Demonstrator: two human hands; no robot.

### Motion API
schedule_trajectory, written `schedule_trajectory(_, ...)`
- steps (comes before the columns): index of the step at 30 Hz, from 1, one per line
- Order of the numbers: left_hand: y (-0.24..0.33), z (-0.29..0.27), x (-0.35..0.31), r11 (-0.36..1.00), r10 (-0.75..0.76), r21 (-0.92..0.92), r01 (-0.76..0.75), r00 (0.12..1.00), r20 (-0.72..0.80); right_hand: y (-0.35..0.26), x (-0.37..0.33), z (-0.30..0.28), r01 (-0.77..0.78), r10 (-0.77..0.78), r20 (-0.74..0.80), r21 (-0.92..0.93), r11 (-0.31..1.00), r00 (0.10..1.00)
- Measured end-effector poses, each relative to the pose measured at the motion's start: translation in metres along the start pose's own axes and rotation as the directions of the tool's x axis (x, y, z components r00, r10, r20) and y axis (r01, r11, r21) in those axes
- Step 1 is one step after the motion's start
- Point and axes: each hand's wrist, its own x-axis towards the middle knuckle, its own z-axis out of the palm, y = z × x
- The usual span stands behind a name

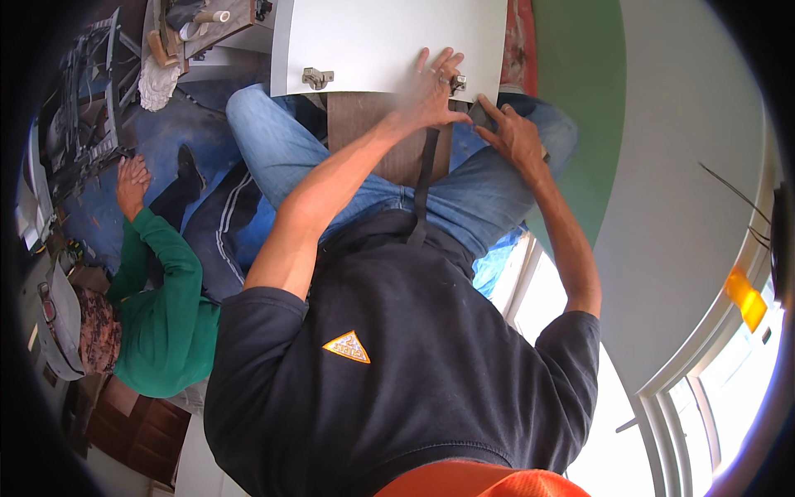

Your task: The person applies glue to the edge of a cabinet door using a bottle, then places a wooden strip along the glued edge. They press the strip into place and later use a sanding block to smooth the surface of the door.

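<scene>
A white cabinet door panel [389, 41] lies across my knees, with its near edge toward me. Near that edge it carries two metal cup hinges, the left one [317, 79] and the right one [458, 83]. My left hand [424, 98] rests on the panel beside the right hinge, fingers stretched and thumb out to the right. At the panel's near right corner, my right hand [513, 132] is closed around a dark flat tool [480, 116]. Its forefinger lies along the tool; the exact kind of tool is hard to make out.
Beneath the panel stands a brown wooden board [364, 132] between my legs. A co-worker in a green sleeve [170, 257] sits at the left by a dark metal frame [99, 91]. A cluttered bench [219, 37] is at the far left. A green and grey wall [584, 108] rises at the right.
</scene>
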Motion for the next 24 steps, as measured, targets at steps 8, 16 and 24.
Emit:
schedule_trajectory(8,-0.001,0.009,0.002,1.000,-0.022,0.002,0.022,0.999,-0.038,0.001,0.005,-0.003,-0.010,0.010,-0.017,0.009,1.000,1.000)
schedule_trajectory(16,0.000,0.007,0.004,0.998,-0.010,0.052,0.017,0.992,-0.124,0.000,0.022,-0.003,-0.107,0.108,-0.009,0.036,0.994,0.994)
schedule_trajectory(24,-0.001,-0.004,-0.001,1.000,0.014,0.017,-0.014,1.000,0.013,-0.001,-0.004,-0.001,-0.111,0.111,0.025,0.009,0.994,0.994)
